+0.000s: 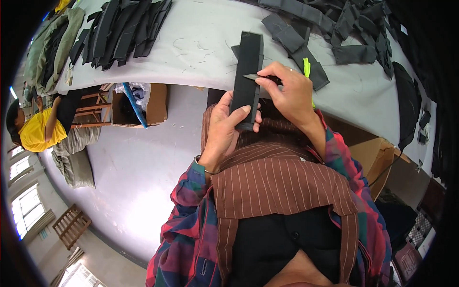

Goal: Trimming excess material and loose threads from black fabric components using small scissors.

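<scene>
My left hand (223, 125) grips the lower end of a long black fabric strip (249, 55), thumb on top and fingers wrapped underneath. The strip stands out over the table's near edge, its far end above the tabletop. In my right hand (295, 95) is a pair of thread snips (251, 76), pinched between thumb and fingers. Their pointed metal tip lies over the middle of the strip; whether it touches the cloth I cannot tell. A bright yellow-green ribbon (306, 67) shows beside my right hand.
On the pale tabletop (191, 57) lie loose threads, a row of black strips (125, 31) at left and a scattered heap of black pieces (354, 28) at right. Under it stand cardboard boxes (157, 103). A person in yellow (44, 129) sits at far left.
</scene>
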{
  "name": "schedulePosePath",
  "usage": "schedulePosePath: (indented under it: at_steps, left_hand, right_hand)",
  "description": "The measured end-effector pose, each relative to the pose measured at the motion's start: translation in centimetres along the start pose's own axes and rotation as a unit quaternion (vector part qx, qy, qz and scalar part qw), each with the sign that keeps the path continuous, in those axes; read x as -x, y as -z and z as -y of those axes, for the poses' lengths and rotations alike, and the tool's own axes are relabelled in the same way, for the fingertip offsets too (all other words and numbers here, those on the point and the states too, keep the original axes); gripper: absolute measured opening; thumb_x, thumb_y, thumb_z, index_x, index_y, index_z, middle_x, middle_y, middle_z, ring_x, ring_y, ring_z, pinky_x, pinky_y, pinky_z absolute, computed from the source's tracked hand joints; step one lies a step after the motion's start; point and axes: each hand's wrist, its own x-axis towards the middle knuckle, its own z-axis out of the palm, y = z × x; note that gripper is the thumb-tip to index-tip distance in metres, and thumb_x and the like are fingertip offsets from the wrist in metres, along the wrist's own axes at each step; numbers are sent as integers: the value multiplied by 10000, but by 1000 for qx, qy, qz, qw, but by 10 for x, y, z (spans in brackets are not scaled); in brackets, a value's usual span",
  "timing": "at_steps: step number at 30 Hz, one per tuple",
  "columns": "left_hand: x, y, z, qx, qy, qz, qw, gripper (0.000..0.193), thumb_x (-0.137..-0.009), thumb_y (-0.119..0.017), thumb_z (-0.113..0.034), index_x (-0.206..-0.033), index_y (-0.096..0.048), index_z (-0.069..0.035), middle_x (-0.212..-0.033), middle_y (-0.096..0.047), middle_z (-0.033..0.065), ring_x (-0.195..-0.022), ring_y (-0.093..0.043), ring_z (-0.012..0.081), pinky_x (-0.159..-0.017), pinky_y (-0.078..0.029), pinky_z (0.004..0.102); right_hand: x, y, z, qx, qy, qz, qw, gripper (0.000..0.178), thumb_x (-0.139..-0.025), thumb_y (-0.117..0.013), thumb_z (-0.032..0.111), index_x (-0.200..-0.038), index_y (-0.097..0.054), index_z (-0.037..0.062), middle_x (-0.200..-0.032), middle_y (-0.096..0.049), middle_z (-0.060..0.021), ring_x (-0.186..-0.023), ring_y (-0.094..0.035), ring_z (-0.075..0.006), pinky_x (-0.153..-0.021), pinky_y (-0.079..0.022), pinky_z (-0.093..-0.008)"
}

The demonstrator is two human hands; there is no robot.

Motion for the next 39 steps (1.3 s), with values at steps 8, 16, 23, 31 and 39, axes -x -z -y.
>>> schedulePosePath:
  at_steps: [8, 16, 23, 31, 39]
  left_hand:
    - [3, 4, -10, 0, 9, 16, 1000, 251, -958, -458, -90, -1182, -469, 22, -933, -614, 158, -683, -610, 180, -522, -478, 269]
    - [3, 9, -12, -32, 28, 7, 999, 292, -974, -430, -144, -1198, -494, 31, -881, -623, 156, -631, -596, 168, -486, -445, 255]
    - [2, 11, -14, -36, 39, 17, 998, 320, -969, -423, -165, -1201, -491, 45, -864, -627, 158, -615, -592, 167, -469, -430, 246]
    - [0, 9, -13, -35, 49, 12, 998, 320, -967, -421, -158, -1201, -488, 51, -866, -627, 161, -623, -598, 170, -484, -442, 251]
    - [0, 6, -11, -29, 56, 13, 998, 323, -972, -427, -157, -1218, -490, 42, -877, -628, 160, -637, -603, 166, -498, -454, 251]
  right_hand:
    - [-1, 12, -3, -55, 59, 79, 994, 156, -798, -710, 197, -889, -641, 91, -734, -639, -76, -685, -615, -268, -587, -449, -359]
    - [1, 13, -5, -66, 60, 97, 991, 159, -803, -705, 194, -885, -629, 82, -749, -646, -76, -698, -619, -273, -599, -455, -367]
    - [3, 13, -3, -58, 90, 83, 991, 177, -787, -720, 178, -866, -613, 62, -758, -644, -89, -700, -621, -296, -595, -463, -373]
    - [9, 9, 2, -73, 104, 58, 990, 176, -779, -728, 163, -841, -603, 56, -743, -633, -89, -675, -621, -291, -562, -466, -368]
    - [12, 6, 6, -34, 99, 6, 995, 165, -774, -726, 169, -824, -602, 74, -713, -613, -68, -660, -616, -270, -554, -462, -357]
